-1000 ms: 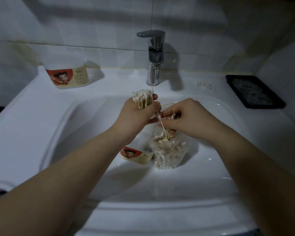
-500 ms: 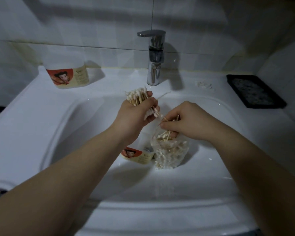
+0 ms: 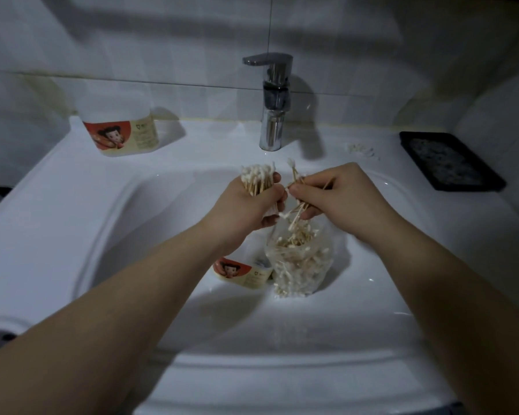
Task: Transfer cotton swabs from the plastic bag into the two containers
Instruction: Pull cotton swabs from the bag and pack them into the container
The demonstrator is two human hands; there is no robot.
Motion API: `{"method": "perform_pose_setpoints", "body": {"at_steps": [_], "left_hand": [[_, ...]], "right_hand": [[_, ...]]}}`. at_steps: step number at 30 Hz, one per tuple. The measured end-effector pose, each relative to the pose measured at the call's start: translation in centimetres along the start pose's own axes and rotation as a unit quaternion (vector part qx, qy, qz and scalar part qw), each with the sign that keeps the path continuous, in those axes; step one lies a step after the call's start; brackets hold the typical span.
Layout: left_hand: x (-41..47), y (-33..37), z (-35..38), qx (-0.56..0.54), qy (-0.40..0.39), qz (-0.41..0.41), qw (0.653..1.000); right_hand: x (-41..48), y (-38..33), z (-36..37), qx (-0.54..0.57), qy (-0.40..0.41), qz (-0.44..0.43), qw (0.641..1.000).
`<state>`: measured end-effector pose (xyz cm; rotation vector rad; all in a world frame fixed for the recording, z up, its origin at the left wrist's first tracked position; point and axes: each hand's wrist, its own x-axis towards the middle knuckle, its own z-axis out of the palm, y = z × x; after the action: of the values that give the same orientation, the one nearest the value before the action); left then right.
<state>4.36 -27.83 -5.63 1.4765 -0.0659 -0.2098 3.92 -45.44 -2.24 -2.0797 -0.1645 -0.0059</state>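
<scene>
Red cartoon-printed ledge container (image 3: 120,134) and basin container (image 3: 244,272) bear illegible writing.

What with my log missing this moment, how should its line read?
left hand: grips swab bundle; right hand: pinches loose swabs; plastic bag: in sink

Chrome faucet (image 3: 272,115) behind white sink (image 3: 57,190) — black tray (image 3: 450,160) at right.
</scene>
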Motion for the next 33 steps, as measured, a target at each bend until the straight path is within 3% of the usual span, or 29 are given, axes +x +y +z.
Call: {"method": "perform_pose_setpoints", "body": {"at_steps": [3,9,15,23,27,33], "left_hand": [[0.1,-0.2,0.0,0.057,0.010,-0.007,0.998],[0.2,0.1,0.1,-0.022,0.093,-0.006,0.995],[-0.4,0.0,0.1,0.021,0.003,0.012,1.000],[0.1,-0.2,0.4,-0.029,0.076,0.030,0.996],[0.5,0.1,0.0,-0.065,0.119,0.040,0.990],[0.2,0.2,0.1,-0.032,0.034,0.041,0.998]], "right_hand": [[0.0,0.0,0.0,-0.013,-0.002,0.007,1.000],[0.0,0.2,-0.1,-0.041,-0.015,0.022,0.999],[-0.3,-0.1,0.2,-0.079,-0.047,-0.004,0.996],[-0.4,-0.3,0.2,-0.120,-0.074,0.008,0.990],[0.0,0.0,-0.4,-0.078,-0.040,0.017,0.996],[-0.3,-0.9,-1.6,0.061,0.004,0.010,0.998]]}}
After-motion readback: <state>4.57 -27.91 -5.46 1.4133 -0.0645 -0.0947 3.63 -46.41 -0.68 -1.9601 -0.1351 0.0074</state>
